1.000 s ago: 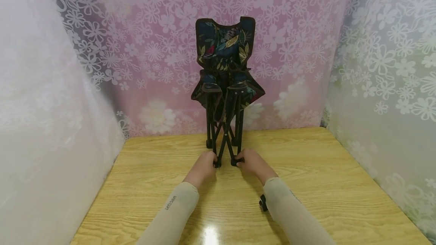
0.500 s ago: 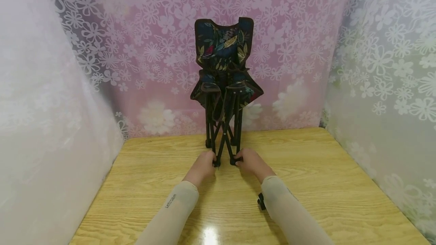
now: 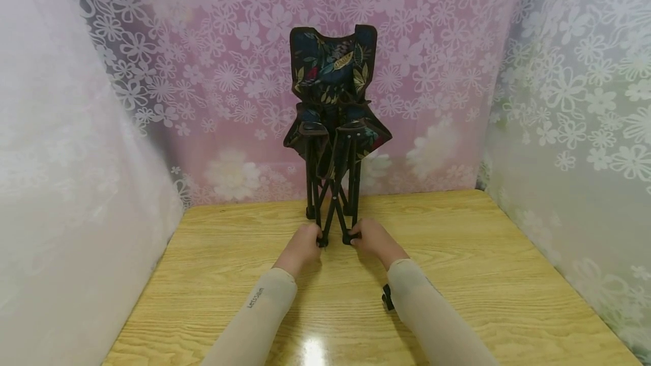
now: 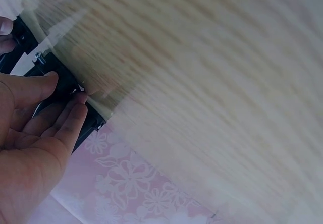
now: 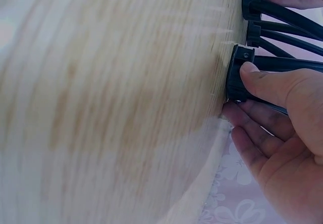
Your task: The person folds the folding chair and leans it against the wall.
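Observation:
A small folding chair (image 3: 330,69) with dark leaf-print fabric stands upright and partly folded on the table, its black legs crossing in front. My left hand (image 3: 304,244) grips the front left foot (image 4: 63,80) of the chair between thumb and fingers. On the other side my right hand (image 3: 375,242) pinches the front right foot (image 5: 238,72), thumb on its near face and fingers curled underneath. Both feet sit right at the tabletop, a short gap apart. Two rear feet show behind them in the head view.
The wood-grain table (image 3: 244,298) spreads around the chair. A pink flowered curtain (image 3: 234,72) hangs close behind it, with pale curtains (image 3: 76,157) at both sides. A black strap piece (image 3: 388,298) shows at the right sleeve.
Almost nothing differs. The whole view has shifted slightly, with the chair and both hands a little further left in the head view; both hands keep hold of the feet.

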The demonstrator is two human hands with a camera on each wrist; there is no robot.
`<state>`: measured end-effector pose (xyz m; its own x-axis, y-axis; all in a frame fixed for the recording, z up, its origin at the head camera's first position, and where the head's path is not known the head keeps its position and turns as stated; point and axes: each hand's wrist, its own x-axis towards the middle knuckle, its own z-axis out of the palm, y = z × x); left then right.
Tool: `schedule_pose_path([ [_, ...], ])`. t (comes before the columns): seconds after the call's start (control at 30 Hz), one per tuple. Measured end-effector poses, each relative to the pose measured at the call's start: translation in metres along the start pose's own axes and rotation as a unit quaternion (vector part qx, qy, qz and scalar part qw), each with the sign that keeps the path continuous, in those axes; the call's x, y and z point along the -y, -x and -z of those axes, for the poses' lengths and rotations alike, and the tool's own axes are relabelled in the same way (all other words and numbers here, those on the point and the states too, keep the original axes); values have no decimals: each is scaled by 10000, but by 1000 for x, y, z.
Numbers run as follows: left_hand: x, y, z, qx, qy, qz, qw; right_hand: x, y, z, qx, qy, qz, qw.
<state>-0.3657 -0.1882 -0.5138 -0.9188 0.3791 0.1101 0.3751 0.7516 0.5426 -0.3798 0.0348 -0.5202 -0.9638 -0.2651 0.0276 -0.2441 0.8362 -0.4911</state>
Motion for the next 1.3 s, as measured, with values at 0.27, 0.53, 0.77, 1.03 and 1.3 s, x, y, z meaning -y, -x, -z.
schedule_pose_path([
  [0.27,2,-2,-1,16,38,92,9999,0,-2,-1,-17,6,-64,10000],
  [0.53,5,-6,-3,-72,-31,11,10000,0,-1,0,-59,-61,-67,9999],
  [0.77,3,-6,-2,-151,-77,-21,9999,1,-1,1,-90,-92,-94,9999],
  [1.03,3,-5,-2,-151,-90,70,9998,3,-1,0,-175,-50,5,9998],
  [1.3,8,-9,-4,-222,-52,119,9997,4,-4,-2,-193,-34,-23,9998],
])
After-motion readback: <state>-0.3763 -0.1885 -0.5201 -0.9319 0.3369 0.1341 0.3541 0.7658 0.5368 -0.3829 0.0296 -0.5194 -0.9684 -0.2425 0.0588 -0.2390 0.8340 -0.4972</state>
